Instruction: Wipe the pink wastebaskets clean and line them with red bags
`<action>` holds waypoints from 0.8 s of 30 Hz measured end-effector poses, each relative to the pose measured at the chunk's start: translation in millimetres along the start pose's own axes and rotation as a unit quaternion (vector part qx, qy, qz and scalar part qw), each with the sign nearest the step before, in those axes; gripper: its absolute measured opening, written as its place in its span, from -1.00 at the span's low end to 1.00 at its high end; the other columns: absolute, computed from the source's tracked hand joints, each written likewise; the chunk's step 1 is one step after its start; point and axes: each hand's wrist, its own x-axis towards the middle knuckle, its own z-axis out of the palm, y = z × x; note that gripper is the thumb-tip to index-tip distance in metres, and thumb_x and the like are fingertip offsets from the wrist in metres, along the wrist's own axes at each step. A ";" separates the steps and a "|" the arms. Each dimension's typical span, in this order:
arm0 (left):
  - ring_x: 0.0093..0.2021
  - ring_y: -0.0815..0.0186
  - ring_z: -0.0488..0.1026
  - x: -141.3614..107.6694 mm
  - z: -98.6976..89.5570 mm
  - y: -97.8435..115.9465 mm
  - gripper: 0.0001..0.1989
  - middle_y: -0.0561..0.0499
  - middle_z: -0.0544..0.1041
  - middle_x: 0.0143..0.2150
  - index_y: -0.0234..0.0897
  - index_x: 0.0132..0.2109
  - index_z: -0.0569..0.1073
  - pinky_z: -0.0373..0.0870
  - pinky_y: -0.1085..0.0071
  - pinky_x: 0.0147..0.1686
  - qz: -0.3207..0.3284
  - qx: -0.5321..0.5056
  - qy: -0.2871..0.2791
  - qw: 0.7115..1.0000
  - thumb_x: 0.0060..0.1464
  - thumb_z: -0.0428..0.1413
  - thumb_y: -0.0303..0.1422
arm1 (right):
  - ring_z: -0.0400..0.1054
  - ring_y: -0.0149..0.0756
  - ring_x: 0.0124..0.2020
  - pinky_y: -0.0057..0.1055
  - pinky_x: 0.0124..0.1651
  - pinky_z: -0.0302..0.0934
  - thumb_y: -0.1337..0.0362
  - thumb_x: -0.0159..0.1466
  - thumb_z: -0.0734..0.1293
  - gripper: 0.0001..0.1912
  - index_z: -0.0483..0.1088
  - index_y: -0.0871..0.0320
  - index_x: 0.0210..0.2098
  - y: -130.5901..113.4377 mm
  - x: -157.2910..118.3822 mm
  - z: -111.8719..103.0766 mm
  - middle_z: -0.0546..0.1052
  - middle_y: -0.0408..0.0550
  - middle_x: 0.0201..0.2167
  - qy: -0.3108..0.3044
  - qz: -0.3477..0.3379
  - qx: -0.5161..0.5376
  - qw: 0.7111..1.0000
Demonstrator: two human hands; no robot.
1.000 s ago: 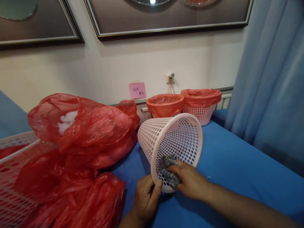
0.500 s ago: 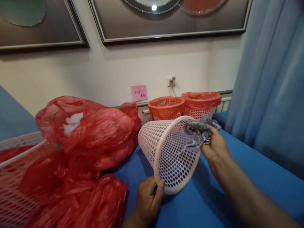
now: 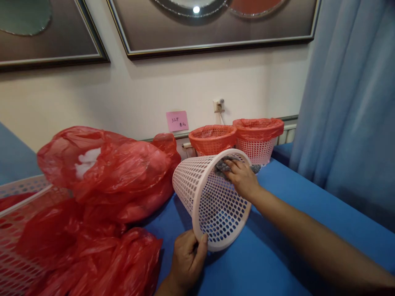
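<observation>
A pale pink perforated basket (image 3: 197, 181) lies tilted on its side on the blue surface (image 3: 277, 246), its mouth turned towards me. My left hand (image 3: 188, 257) grips the lower left of its rim, thumb on the outer edge. At the upper right of the mouth, my right hand (image 3: 243, 176) presses a grey cloth (image 3: 222, 164) against the inside of the basket near the rim. Part of the cloth hangs over the rim to the right, and my palm hides some of it.
Red plastic bags (image 3: 123, 176), one with white material inside, lie at the left beside a larger pink basket (image 3: 46, 197). Two baskets with red liners (image 3: 212, 139) stand behind. A blue curtain (image 3: 345, 102) hangs at the right.
My right hand has moved left with the cloth, from outside the rim into the mouth of the basket. My left hand keeps its hold on the rim. The view has shifted slightly.
</observation>
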 end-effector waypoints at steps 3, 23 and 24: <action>-0.61 0.43 0.31 0.4 0.3 -0.7 -0.60 0.13 0.37 -0.59 -0.25 -0.47 0.39 0.20 0.54 -0.58 -0.011 0.003 -0.002 1.000 0.41 0.01 -0.36 | 0.40 0.09 0.23 0.05 0.30 0.25 0.58 0.30 0.29 -0.63 0.64 0.21 -0.04 -4.9 -15.1 19.1 0.53 0.25 0.24 -0.034 0.061 0.018 0.997; -0.59 0.41 0.34 -3.8 -0.3 -0.2 -0.59 0.12 0.40 -0.58 -0.24 -0.46 0.41 0.25 0.49 -0.52 -0.039 -0.021 -0.014 0.999 0.42 0.02 -0.31 | 0.49 -0.04 -0.02 -0.11 0.06 0.43 0.52 0.21 0.25 -0.54 0.59 0.11 0.00 -13.5 -111.1 3.2 0.59 0.12 -0.05 -0.071 0.140 0.045 0.987; -0.59 0.41 0.33 -3.6 0.4 -0.1 -0.59 0.12 0.40 -0.58 -0.23 -0.46 0.41 0.25 0.48 -0.51 -0.042 -0.025 -0.016 0.999 0.42 0.02 -0.31 | 0.49 -0.02 0.01 -0.09 0.08 0.44 0.50 0.19 0.26 -0.50 0.58 0.10 0.05 -10.1 -108.4 1.9 0.58 0.12 -0.02 -0.009 0.131 0.056 0.990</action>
